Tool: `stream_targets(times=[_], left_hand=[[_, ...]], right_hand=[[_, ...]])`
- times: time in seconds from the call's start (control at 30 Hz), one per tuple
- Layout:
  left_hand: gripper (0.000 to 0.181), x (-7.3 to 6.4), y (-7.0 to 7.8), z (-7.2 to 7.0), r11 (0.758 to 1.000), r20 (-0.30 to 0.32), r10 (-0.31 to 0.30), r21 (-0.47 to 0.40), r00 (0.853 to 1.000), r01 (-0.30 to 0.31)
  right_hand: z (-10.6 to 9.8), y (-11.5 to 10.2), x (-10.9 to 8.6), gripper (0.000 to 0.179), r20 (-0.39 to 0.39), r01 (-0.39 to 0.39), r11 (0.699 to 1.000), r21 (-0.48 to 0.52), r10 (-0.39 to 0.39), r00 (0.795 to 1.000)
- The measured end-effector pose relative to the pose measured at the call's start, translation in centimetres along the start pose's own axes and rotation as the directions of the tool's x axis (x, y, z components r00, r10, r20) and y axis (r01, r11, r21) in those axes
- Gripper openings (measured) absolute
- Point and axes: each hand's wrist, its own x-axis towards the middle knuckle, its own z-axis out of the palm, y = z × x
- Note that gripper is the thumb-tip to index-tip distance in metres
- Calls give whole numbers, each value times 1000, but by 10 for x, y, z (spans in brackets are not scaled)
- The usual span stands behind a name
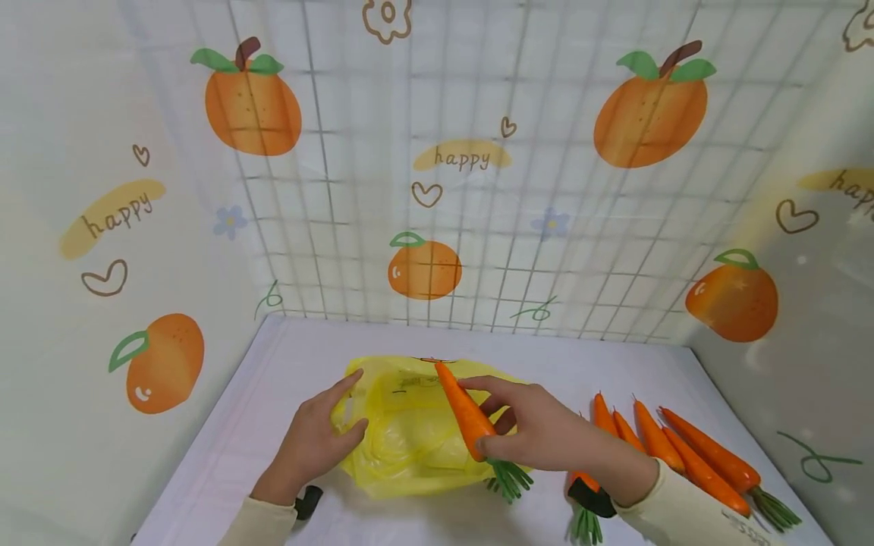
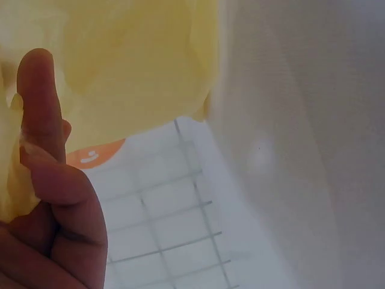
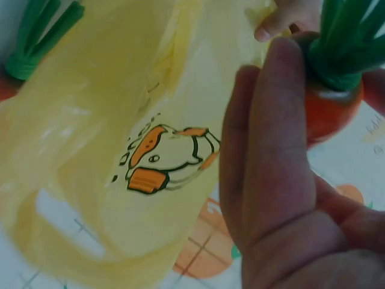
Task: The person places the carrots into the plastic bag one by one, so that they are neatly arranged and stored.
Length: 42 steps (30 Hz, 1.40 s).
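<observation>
A yellow plastic bag (image 1: 410,447) lies spread with its mouth held wide. My left hand (image 1: 321,432) grips its left edge, and in the left wrist view the fingers (image 2: 45,120) are bent against the thin yellow plastic (image 2: 138,72). Over the bag's right part, my right hand (image 1: 532,425) pinches an orange carrot (image 1: 464,409) between thumb and fingers. The carrot slants, narrow tip pointing away and green leaves (image 1: 508,479) toward me. In the right wrist view its leafy top (image 3: 337,78) shows beside the fingers, next to a cartoon print (image 3: 171,156) on the bag.
Several carrots (image 1: 703,470) lie on the white table (image 1: 287,349) at the right. Another carrot's leaves (image 1: 586,525) show below my right forearm. Black straps (image 1: 590,497) are on both wrists. A fruit-printed sheet over a wire grid (image 1: 492,227) stands behind, with printed sheets at both sides.
</observation>
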Motion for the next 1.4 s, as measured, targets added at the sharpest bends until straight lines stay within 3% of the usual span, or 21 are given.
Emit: stream_targets(times=[0.1, 0.3, 0.57, 0.73, 0.83, 1.0, 1.23, 1.4], left_hand=[[76, 0, -2, 2, 1000, 2, 19, -5, 1000, -19], [77, 2, -2, 1, 999, -4, 36, -6, 999, -36], [77, 3, -6, 1, 999, 40, 44, -24, 998, -43], [78, 3, -7, 1, 998, 17, 66, -20, 998, -66], [79, 4, -7, 1, 997, 2, 75, -19, 997, -75], [81, 5, -9, 3, 995, -1, 95, -23, 995, -95], [84, 5, -11, 4, 994, -4, 105, -18, 994, -105], [84, 5, -9, 2, 994, 0, 106, -27, 994, -106]], right_hand=[[8, -2, 15, 71, 53, -15, 1000, -24, 16, 998], [19, -4, 44, 71, 115, 32, 983, -180, -11, 993], [34, -8, 84, 68, 163, -43, 950, -311, 98, 982], [51, -3, 110, 67, 134, -109, 921, -373, 169, 976], [60, 0, 122, 72, 111, -199, 933, -300, 241, 964], [69, 7, 137, 77, 70, -324, 943, -79, 330, 942], [85, 19, 147, 87, 45, -371, 921, 122, 368, 929], [97, 30, 154, 87, 3, -339, 928, 153, 343, 939]])
